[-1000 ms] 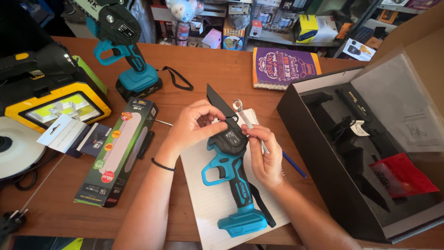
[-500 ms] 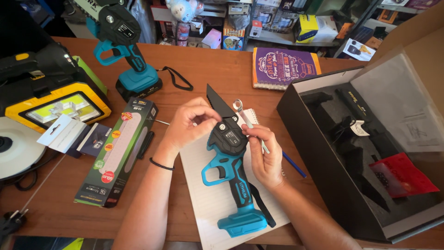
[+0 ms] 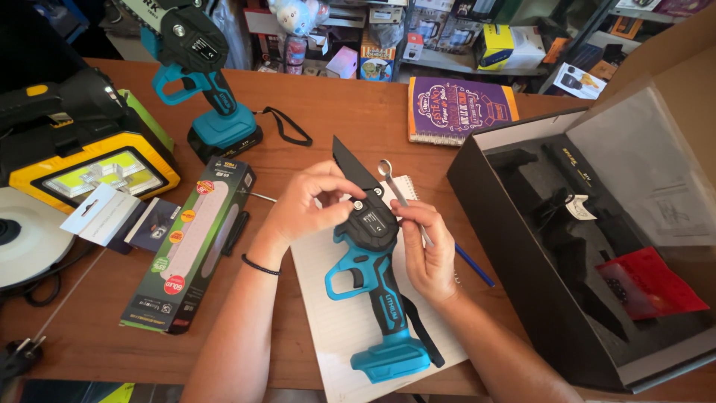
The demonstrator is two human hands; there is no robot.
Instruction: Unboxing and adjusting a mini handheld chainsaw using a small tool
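Head view shows two teal cordless cutters: one upright well beyond the left hand (image 3: 309, 205), one lying on white paper (image 3: 335, 328) under both hands. Left fingers pinch at that teal-and-black pruner (image 3: 373, 276) and its black blade; right hand (image 3: 429, 250) grips one silver wrench (image 3: 399, 194).

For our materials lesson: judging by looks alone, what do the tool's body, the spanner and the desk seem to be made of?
Tool body: probably moulded plastic, matte teal and black, with smooth rounded shapes.
Spanner in the right hand: likely polished steel, silvery with bright glints.
Desk: wood or wood-look laminate, reddish brown with faint grain and a slight sheen; which one cannot be told.
The left hand rests on the tool's head.
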